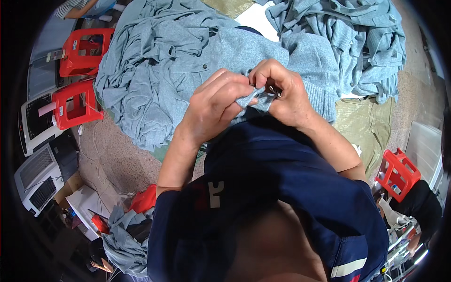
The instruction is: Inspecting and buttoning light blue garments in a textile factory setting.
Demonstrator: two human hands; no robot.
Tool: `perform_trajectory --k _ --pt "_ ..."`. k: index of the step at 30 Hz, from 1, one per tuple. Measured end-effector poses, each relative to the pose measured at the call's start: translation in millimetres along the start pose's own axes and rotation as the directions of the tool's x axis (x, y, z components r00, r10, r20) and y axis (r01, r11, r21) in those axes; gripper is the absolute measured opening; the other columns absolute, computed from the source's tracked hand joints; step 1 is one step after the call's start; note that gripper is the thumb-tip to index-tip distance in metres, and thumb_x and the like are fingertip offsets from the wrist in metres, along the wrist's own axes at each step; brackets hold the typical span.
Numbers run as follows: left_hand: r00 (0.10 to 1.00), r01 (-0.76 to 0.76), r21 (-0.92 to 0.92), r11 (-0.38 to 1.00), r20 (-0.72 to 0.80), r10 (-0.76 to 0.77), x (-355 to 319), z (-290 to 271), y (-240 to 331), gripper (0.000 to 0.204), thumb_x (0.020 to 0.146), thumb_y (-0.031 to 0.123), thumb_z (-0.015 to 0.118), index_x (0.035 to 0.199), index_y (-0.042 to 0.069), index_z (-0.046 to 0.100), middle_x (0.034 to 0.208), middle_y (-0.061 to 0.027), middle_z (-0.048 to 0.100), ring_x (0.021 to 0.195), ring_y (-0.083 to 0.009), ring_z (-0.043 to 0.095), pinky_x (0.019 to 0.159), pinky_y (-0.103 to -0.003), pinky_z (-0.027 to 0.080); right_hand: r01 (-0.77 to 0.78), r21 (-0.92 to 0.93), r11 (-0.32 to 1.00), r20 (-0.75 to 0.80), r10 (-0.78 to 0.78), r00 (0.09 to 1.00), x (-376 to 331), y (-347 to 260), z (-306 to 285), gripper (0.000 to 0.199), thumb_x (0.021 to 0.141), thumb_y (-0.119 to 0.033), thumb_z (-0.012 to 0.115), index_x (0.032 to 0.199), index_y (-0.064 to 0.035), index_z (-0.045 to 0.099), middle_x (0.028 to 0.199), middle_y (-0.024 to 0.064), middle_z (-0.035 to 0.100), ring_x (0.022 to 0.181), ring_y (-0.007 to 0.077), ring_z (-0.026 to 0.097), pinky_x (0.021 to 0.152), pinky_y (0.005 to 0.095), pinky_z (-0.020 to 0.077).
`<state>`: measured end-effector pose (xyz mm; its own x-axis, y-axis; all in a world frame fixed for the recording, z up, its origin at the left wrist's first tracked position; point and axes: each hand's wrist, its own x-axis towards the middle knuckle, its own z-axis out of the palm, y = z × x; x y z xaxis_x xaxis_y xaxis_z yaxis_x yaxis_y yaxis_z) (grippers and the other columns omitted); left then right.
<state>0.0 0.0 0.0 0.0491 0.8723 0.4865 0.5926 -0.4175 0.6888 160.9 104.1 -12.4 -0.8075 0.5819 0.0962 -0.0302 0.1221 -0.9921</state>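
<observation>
nearest is the navy shirt (pixel 291 160) of the wearer, and just in front of it the grey-blue knit garment (pixel 244 47), the landmark for all that follows. the left hand (pixel 216 101) has its fingers pinched on a small gathered edge of it; the fingers of the right hand (pixel 289 94) grip the same edge from the other side, with a small shiny metal thing (pixel 273 90) tucked inside them, too small to identify. one spot is in hand, then, and by my judgement the handling there is mid-way rather than finished. the garment's ribbed hem (pixel 319 101) lies spread to the right, loose and unfolded.

left of the garment and touching it is a large rumpled heap (pixel 141 84) of like knitwear; beyond it to the right is another heap (pixel 357 28). nothing marks which pieces are done and which are left. a white sheet (pixel 258 21) shows beyond the garment, and an olive sheet (pixel 361 122) to its right; whether a desk is underneath, i cannot tell.

farther off, speckled floor (pixel 124 162) shows left of the garment, with two red stools, one nearer (pixel 87 117) and one farther (pixel 70 50), beside pale appliances (pixel 40 174). a third red stool (pixel 408 170) stands well to its right, near a dark-sleeved person (pixel 418 202); a striped sleeve (pixel 70 9) shows far to its left.
</observation>
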Motion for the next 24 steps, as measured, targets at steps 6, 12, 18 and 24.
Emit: perform_trajectory --k 6,12,18,24 --pt "0.995 -0.037 0.055 0.998 -0.087 0.042 0 9 -3 0.026 0.066 -0.007 0.067 0.090 0.002 0.061 0.092 -0.0105 0.061 0.075 -0.0270 0.060 0.061 -0.033 0.050 0.147 -0.141 0.979 -0.119 -0.164 0.979 -3 4 5 0.025 0.065 0.015 0.063 0.073 -0.0042 0.049 0.077 0.0052 0.059 0.069 0.0177 0.060 0.058 0.0287 0.0457" --pt "0.973 -0.188 0.256 0.948 -0.081 0.215 5 13 -6 0.014 0.070 -0.006 0.065 0.082 -0.002 0.061 0.090 -0.0118 0.061 0.074 -0.0248 0.061 0.057 -0.032 0.050 0.223 -0.296 0.929 -0.236 -0.297 0.925 0 2 4 0.025 0.063 0.015 0.062 0.073 -0.0041 0.048 0.076 0.0076 0.058 0.067 0.0216 0.061 0.057 0.0304 0.0469" --pt "0.975 -0.125 0.528 0.840 -0.093 0.203 -11 19 -17 0.020 0.073 -0.003 0.064 0.090 0.001 0.056 0.086 -0.0147 0.063 0.070 -0.0273 0.062 0.056 -0.034 0.052 0.182 -0.308 0.934 -0.160 -0.240 0.958 -7 3 15 0.042 0.065 0.005 0.065 0.104 -0.0038 0.056 0.090 0.0145 0.061 0.079 0.0363 0.062 0.063 0.0395 0.0510" --pt "0.970 0.092 0.303 0.948 -0.242 -0.016 -19 20 -34 0.023 0.077 0.001 0.069 0.097 0.002 0.057 0.089 -0.0133 0.062 0.076 -0.0296 0.060 0.067 -0.037 0.049 -0.097 -0.419 0.903 0.594 0.354 0.722 37 7 -35 0.041 0.079 -0.015 0.070 0.114 0.0004 0.057 0.093 0.0209 0.065 0.088 0.0341 0.064 0.078 0.0396 0.0503"
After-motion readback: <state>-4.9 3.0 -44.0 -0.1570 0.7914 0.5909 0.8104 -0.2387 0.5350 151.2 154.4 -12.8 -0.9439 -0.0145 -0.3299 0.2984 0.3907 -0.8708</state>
